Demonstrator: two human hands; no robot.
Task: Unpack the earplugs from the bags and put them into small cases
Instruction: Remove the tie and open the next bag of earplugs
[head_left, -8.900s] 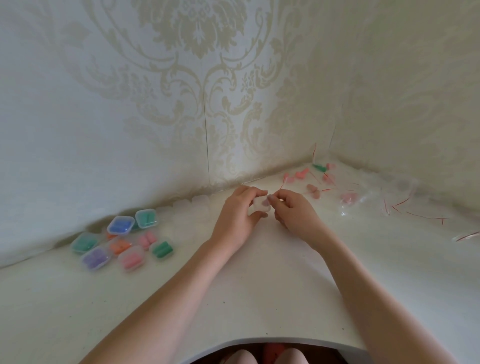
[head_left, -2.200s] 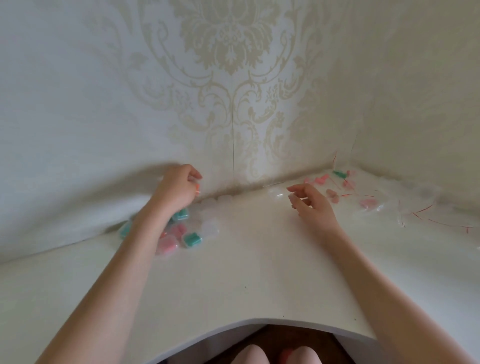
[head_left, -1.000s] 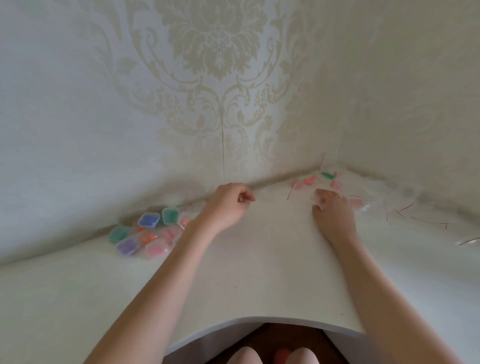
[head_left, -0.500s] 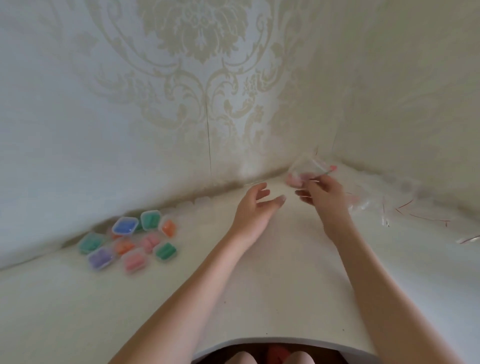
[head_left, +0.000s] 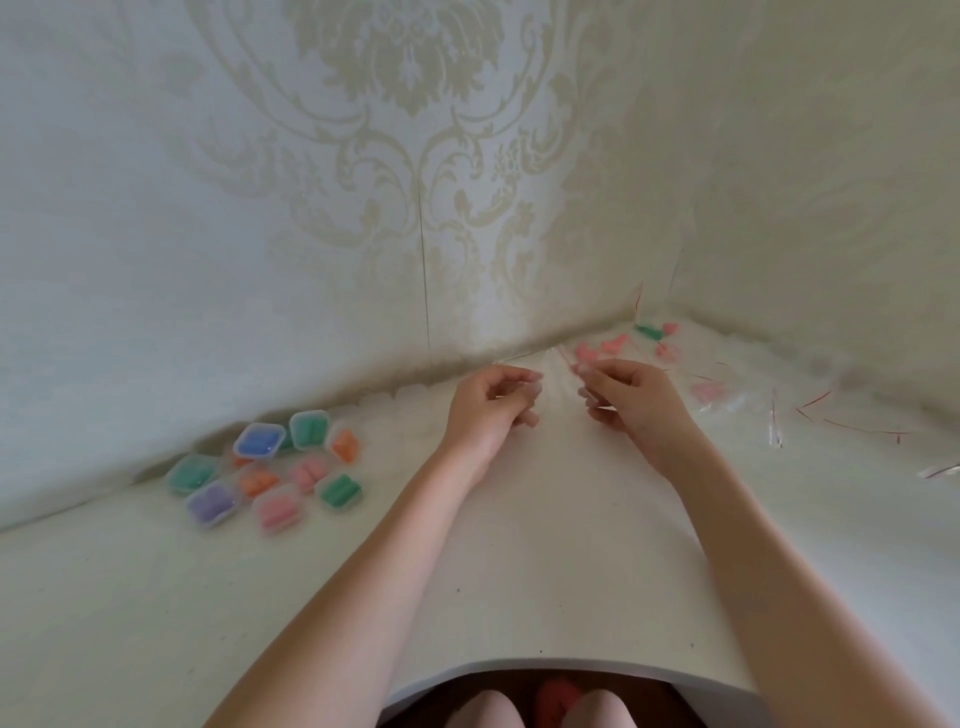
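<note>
My left hand (head_left: 493, 402) and my right hand (head_left: 631, 397) are close together over the white table (head_left: 519, 561), near the back wall. Each pinches one side of a small clear bag (head_left: 558, 371) with a red strip; the bag is blurred. Pink earplugs (head_left: 588, 355) show just by my right fingertips; I cannot tell whether they are inside this bag. Several small clear cases (head_left: 278, 512) filled with blue, green, orange, pink and purple earplugs lie grouped at the left.
More bagged earplugs, green (head_left: 647, 331) and pink (head_left: 705, 391), lie in the back right corner. Crumpled clear bags (head_left: 774, 415) with red strips spread along the right wall. Clear cases (head_left: 387, 401) line the wall's foot. The table's front edge (head_left: 519, 664) curves inward.
My right hand has brought the clear bag down toward the table. My left hand, open half a second ago, has closed on the bag's other side.
</note>
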